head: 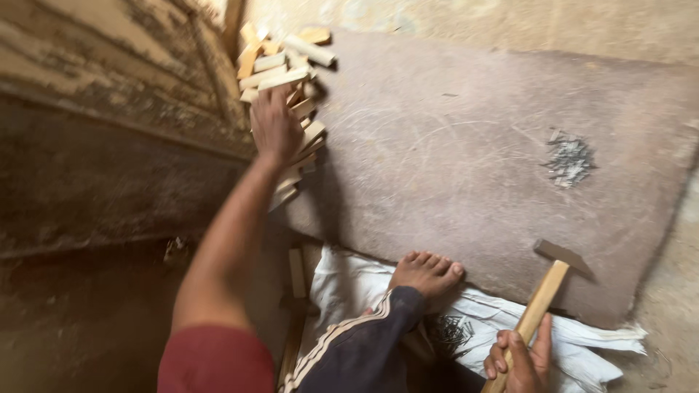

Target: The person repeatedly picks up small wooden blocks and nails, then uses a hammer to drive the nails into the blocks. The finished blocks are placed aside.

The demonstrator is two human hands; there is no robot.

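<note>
My left hand (275, 125) reaches far forward and rests on a heap of short pale wooden blocks (285, 71) at the top left edge of a large brown board (466, 167). Whether the fingers close on a block is hidden. My right hand (518, 361), at the bottom right, grips the wooden handle of a hammer (545, 292). The hammer's metal head lies over the board's near edge.
A small pile of nails (569, 159) lies on the board at the right. My bare foot (426, 273) rests on white sacking (349, 280) by the board's near edge. More nails (453, 332) lie on the sacking. A worn wall (109, 109) stands at left.
</note>
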